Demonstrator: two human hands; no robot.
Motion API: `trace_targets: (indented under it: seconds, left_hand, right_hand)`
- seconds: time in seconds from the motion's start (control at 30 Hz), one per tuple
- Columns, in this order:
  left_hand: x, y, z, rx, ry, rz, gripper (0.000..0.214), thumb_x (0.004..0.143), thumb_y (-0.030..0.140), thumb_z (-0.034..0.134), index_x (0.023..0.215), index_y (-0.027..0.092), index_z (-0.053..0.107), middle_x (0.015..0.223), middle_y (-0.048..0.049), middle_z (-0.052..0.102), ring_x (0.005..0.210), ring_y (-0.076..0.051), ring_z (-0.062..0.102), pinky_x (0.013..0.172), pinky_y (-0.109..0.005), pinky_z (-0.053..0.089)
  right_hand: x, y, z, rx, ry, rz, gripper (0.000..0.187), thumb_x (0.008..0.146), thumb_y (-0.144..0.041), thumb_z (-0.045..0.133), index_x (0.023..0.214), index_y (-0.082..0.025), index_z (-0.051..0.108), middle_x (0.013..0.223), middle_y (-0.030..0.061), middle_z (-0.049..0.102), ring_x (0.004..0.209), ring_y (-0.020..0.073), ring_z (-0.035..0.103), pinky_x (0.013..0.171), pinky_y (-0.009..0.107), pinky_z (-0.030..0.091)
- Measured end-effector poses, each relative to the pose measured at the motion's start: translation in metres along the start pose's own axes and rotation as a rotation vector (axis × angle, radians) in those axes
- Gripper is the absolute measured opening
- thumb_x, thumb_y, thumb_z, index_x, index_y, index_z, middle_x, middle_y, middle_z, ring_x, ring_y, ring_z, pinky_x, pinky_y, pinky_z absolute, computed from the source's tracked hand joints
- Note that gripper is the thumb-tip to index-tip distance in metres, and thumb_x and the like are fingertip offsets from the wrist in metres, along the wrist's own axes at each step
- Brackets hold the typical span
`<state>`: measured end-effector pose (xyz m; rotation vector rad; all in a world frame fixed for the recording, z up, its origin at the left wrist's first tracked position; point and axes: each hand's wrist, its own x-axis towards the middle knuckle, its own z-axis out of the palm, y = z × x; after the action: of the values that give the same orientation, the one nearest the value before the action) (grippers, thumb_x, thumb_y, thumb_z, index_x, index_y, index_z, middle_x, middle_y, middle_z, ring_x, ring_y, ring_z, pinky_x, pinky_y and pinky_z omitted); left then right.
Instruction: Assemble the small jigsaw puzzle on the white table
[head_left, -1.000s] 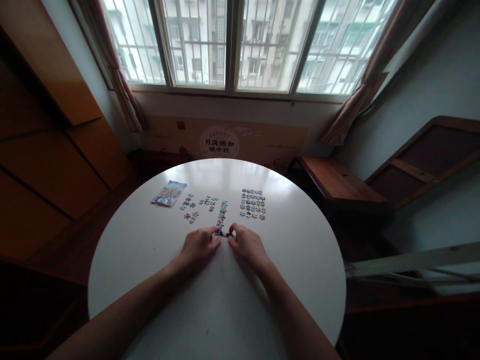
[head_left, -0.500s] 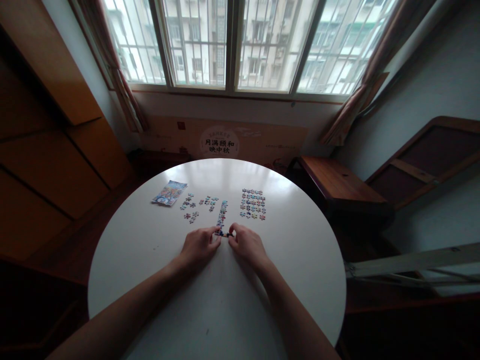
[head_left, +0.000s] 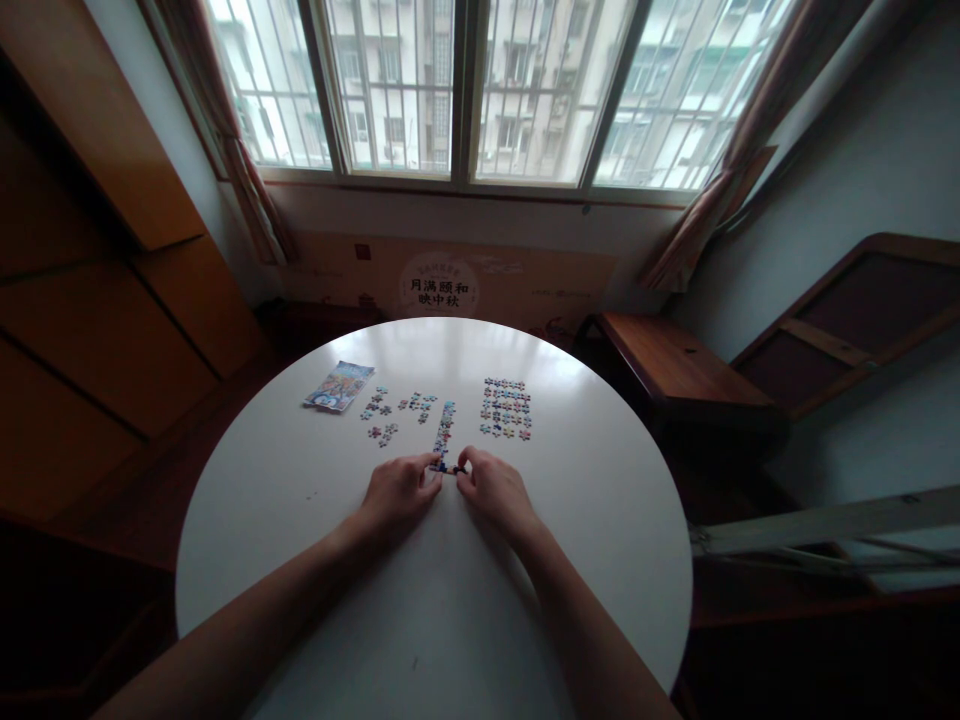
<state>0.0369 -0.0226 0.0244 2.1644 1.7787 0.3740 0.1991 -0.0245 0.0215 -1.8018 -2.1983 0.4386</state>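
The strip lay just below the middle of the frame, an L on the table. Its long leg ran up the frame, leaning slightly right; its short dark foot ran rightward between the hands. The left hand was nearer the long leg, thumb and forefinger narrowed on the strip's corner. The right hand pinched the foot's right end (the contact was small and partly hidden), with the long leg up and left from those fingers.
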Motion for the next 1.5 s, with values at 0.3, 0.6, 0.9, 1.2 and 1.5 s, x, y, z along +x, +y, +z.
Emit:
trace_targets:
  seconds: [0.3, 0.6, 0.9, 1.2, 1.5]
  left_hand:
    - [0.002, -0.006, 0.004, 0.010, 0.034, 0.059, 0.037, 0.083, 0.034, 0.050, 0.118, 0.026, 0.062, 0.084, -0.0019, 0.070, 0.078, -0.017, 0.063, 0.071, -0.024, 0.041]
    - [0.001, -0.006, 0.004, 0.015, 0.034, 0.048, 0.037, 0.083, 0.034, 0.050, 0.118, 0.026, 0.061, 0.085, -0.0019, 0.070, 0.079, -0.016, 0.063, 0.072, -0.023, 0.041]
    - [0.002, -0.004, 0.003, 0.018, 0.020, 0.033, 0.037, 0.084, 0.034, 0.051, 0.118, 0.027, 0.061, 0.082, -0.0015, 0.069, 0.077, -0.016, 0.062, 0.070, -0.023, 0.041]
    - [0.002, -0.007, 0.005, 0.006, 0.037, 0.048, 0.037, 0.083, 0.034, 0.051, 0.117, 0.027, 0.062, 0.080, -0.0010, 0.069, 0.073, -0.016, 0.062, 0.066, -0.023, 0.039]
    - [0.005, -0.010, 0.009, 0.004, 0.060, 0.054, 0.035, 0.083, 0.036, 0.050, 0.115, 0.028, 0.062, 0.074, 0.0008, 0.067, 0.066, -0.014, 0.060, 0.062, -0.023, 0.036]
  right_hand:
    - [0.000, 0.002, 0.001, 0.010, 0.023, -0.037, 0.018, 0.084, -0.025, 0.048, 0.099, -0.022, 0.057, 0.089, 0.0020, 0.065, 0.079, 0.0149, 0.057, 0.067, 0.024, 0.032]
    - [0.000, 0.003, 0.003, 0.010, 0.044, -0.044, 0.017, 0.083, -0.025, 0.048, 0.097, -0.022, 0.057, 0.086, 0.0015, 0.065, 0.078, 0.0149, 0.057, 0.067, 0.024, 0.032]
    - [0.001, 0.002, 0.003, 0.012, 0.043, -0.035, 0.017, 0.083, -0.026, 0.048, 0.097, -0.022, 0.058, 0.086, 0.0014, 0.065, 0.077, 0.0145, 0.057, 0.066, 0.024, 0.032]
    - [0.001, 0.004, 0.003, 0.016, 0.046, -0.039, 0.017, 0.082, -0.025, 0.049, 0.096, -0.023, 0.057, 0.085, 0.0011, 0.065, 0.075, 0.0145, 0.056, 0.064, 0.024, 0.031]
    - [0.002, 0.004, 0.005, 0.023, 0.051, -0.043, 0.016, 0.082, -0.026, 0.049, 0.096, -0.022, 0.057, 0.085, 0.0012, 0.066, 0.076, 0.0146, 0.057, 0.065, 0.024, 0.031]
